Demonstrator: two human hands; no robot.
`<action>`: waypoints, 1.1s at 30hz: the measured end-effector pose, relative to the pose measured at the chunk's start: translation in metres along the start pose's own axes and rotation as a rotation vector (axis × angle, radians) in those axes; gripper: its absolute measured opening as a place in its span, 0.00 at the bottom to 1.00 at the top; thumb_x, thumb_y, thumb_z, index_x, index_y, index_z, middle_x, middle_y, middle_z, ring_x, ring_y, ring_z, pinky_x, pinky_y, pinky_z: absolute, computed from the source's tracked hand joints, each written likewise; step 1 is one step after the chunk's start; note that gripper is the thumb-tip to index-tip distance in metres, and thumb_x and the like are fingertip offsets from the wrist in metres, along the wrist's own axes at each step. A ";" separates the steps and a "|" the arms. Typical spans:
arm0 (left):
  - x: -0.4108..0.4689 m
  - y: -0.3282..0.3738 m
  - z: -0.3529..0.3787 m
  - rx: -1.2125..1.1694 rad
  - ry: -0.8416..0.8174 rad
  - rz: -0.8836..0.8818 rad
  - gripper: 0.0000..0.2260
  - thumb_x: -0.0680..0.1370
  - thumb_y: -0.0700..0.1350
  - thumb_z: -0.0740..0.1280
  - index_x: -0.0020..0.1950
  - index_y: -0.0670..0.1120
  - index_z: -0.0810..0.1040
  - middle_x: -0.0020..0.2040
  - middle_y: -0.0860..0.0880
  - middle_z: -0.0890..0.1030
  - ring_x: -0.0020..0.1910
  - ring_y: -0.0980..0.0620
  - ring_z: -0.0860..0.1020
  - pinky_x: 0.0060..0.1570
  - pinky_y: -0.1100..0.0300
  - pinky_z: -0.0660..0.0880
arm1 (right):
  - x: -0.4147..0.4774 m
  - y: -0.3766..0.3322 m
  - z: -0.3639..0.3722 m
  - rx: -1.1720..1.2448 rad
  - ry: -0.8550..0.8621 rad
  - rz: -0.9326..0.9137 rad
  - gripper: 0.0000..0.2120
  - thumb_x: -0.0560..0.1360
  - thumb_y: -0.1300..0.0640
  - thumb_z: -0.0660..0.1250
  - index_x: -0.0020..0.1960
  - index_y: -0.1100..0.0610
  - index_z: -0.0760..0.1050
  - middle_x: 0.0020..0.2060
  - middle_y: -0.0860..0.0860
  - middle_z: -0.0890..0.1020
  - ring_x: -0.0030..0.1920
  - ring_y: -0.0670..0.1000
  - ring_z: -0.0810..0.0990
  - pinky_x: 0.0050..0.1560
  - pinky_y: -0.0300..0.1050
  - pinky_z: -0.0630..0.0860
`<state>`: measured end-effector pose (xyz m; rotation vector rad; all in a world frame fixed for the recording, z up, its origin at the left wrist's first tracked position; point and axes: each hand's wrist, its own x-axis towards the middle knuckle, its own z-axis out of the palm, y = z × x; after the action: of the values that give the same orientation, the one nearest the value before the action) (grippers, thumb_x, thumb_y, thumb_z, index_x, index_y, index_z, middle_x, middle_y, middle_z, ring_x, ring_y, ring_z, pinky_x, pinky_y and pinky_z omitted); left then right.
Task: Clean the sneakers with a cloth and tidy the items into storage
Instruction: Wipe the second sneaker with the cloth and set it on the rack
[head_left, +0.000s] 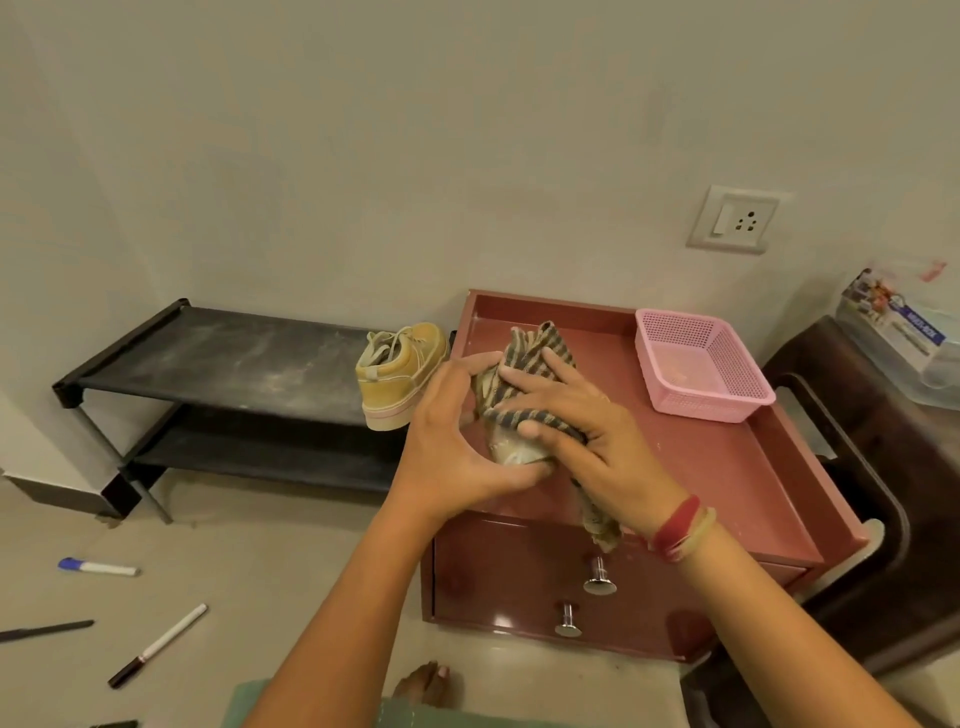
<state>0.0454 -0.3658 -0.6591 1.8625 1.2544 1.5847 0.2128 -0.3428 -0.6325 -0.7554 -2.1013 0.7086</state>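
Holding cloth (530, 358), seemingly round sneaker (506, 453), near basket (701, 408).

The striped cloth (535, 364), the left hand (457, 441) and the right hand (587, 431) hide most of a pale item (511, 457) near the worktop's (727, 467) front-left corner; the printed box (893, 332) is cut off at the right edge, its label unreadable; a dark slim thing (47, 630) runs off the left edge.
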 end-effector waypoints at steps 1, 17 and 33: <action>0.000 -0.001 0.000 -0.011 0.001 -0.015 0.39 0.58 0.52 0.81 0.66 0.48 0.71 0.61 0.52 0.74 0.62 0.50 0.74 0.50 0.50 0.80 | 0.003 0.003 -0.001 0.056 0.028 0.036 0.11 0.76 0.54 0.64 0.57 0.50 0.79 0.65 0.42 0.74 0.71 0.42 0.63 0.73 0.43 0.59; -0.001 -0.003 -0.007 -0.047 0.016 -0.077 0.41 0.56 0.53 0.82 0.66 0.54 0.68 0.61 0.57 0.69 0.63 0.55 0.73 0.54 0.56 0.79 | 0.021 0.000 -0.001 0.051 -0.086 0.090 0.14 0.73 0.44 0.63 0.55 0.45 0.79 0.66 0.39 0.72 0.72 0.38 0.59 0.73 0.39 0.57; -0.003 -0.003 -0.019 -0.033 -0.031 -0.115 0.45 0.54 0.49 0.84 0.68 0.52 0.69 0.62 0.56 0.70 0.63 0.62 0.72 0.52 0.64 0.77 | 0.019 0.004 -0.008 0.243 -0.082 0.153 0.12 0.75 0.54 0.63 0.57 0.51 0.79 0.64 0.39 0.75 0.72 0.42 0.63 0.74 0.49 0.59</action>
<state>0.0265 -0.3712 -0.6576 1.7553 1.2893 1.5017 0.2103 -0.3250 -0.6226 -0.7662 -1.9967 1.0731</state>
